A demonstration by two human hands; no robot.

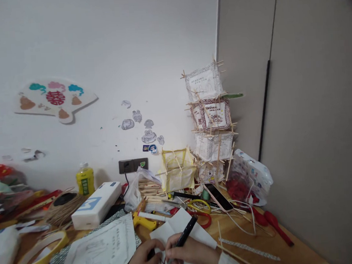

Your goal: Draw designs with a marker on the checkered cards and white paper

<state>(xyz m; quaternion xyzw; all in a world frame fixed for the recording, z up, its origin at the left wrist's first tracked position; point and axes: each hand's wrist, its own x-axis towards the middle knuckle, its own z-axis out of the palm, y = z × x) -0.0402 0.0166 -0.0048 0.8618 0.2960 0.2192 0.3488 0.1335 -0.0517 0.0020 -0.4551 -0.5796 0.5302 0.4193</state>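
My right hand point(188, 249) is closed around a black marker point(186, 232), its tip down on a white sheet of paper point(182, 222). Dark reddish curved lines show on the paper by the tip. My left hand point(144, 259) rests at the paper's left side with its fingers curled. Something small and dark point(151, 254) shows between those fingers, too hidden to name. To the left lies a sheet with a pencil drawing and writing point(102, 249). Just beyond the paper are a yellow glue gun point(144, 221) and scissors with yellow handles point(199, 206).
Stacked lanterns of sticks and paper point(211, 117) stand at the back right, beside a yellow one point(178, 170). A phone point(218, 197) leans there. Further left are a white box point(96, 206), a bottle point(85, 180), twine point(62, 210) and a yellow tape roll point(43, 256).
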